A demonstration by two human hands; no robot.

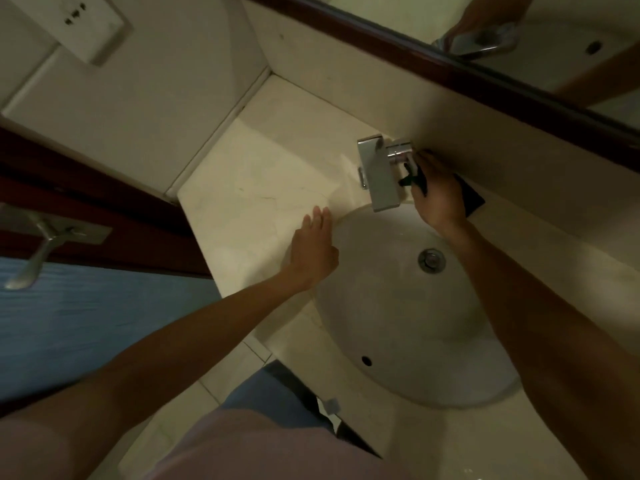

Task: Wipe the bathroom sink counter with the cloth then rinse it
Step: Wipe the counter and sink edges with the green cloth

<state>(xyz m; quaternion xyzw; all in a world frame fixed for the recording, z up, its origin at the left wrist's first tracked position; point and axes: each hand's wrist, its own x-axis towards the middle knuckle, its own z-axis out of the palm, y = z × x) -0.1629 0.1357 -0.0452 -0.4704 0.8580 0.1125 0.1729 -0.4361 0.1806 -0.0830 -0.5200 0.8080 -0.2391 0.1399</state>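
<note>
Cloth [471, 199], dark, lies pinned on the tabletop [242, 174] under the right hand [438, 195], whose grip pinches it just beside the faucet [379, 174]; snagging there could bunch it, while the left hand [313, 247] rests spread flat.

No text, label, brand, number or sign can be read anywhere, whether on the square chrome tap [379, 174] or the white wall socket plate [81, 20].

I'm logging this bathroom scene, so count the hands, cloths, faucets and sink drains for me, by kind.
Hands: 2, left hand and right hand
Cloths: 1, dark cloth
Faucets: 1, metal faucet
Sink drains: 1, drain
Total: 5
</note>
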